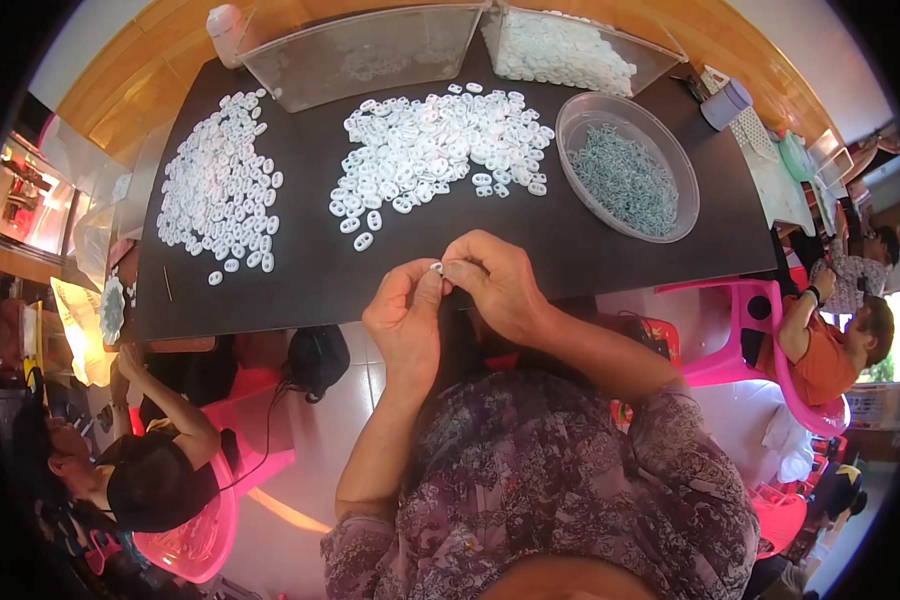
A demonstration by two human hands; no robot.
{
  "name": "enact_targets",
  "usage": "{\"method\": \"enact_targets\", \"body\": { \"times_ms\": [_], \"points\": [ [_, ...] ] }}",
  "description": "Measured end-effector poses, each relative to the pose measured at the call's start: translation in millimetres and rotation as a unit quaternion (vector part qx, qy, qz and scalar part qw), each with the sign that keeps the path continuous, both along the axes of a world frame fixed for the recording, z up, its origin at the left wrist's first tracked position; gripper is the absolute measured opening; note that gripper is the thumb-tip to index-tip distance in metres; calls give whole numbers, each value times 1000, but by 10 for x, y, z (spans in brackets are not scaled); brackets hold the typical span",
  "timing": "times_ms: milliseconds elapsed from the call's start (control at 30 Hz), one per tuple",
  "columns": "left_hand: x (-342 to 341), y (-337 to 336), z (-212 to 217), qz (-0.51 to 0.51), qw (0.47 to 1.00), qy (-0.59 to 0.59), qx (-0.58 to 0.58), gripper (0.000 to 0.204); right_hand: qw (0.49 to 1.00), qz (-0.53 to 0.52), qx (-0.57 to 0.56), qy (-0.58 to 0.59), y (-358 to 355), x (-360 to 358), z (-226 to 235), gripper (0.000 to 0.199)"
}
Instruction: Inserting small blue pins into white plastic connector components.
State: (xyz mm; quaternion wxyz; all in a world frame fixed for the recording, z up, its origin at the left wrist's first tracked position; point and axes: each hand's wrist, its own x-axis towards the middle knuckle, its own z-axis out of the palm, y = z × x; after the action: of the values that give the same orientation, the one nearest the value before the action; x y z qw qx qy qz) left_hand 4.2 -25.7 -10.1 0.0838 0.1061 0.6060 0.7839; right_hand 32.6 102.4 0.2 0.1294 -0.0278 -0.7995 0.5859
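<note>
Above the near edge of the dark table (300, 270), my left hand (410, 305) and my right hand (500, 285) meet with fingertips together. Between them they pinch a small white plastic piece (437, 268), mostly covered by the fingers. Just beyond lies a heap of white oval two-hole plastic pieces (440, 145), with a few strays toward my hands. A second spread of similar white pieces (215, 190) covers the table's left side. To the right, a round clear tub (682, 215) holds many small silvery screws (625, 180).
Along the far edge stand a clear bin (360, 65) and another bin heaped with white pieces (560, 50). A pink bottle (226, 35) and a lidded cup (727, 105) stand at the far corners. People sit on pink chairs (205, 530) at left and right.
</note>
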Motion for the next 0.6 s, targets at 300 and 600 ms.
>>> {"method": "enact_targets", "body": {
  "times_ms": [300,600],
  "points": [
    [-32,-40,-34,17,999,-28,35,10,912,-114,337,203,634,-237,4,10],
    [-79,85,22,31,998,-28,55,11,837,-117,480,233,842,-534,-134,14]
  ]
}}
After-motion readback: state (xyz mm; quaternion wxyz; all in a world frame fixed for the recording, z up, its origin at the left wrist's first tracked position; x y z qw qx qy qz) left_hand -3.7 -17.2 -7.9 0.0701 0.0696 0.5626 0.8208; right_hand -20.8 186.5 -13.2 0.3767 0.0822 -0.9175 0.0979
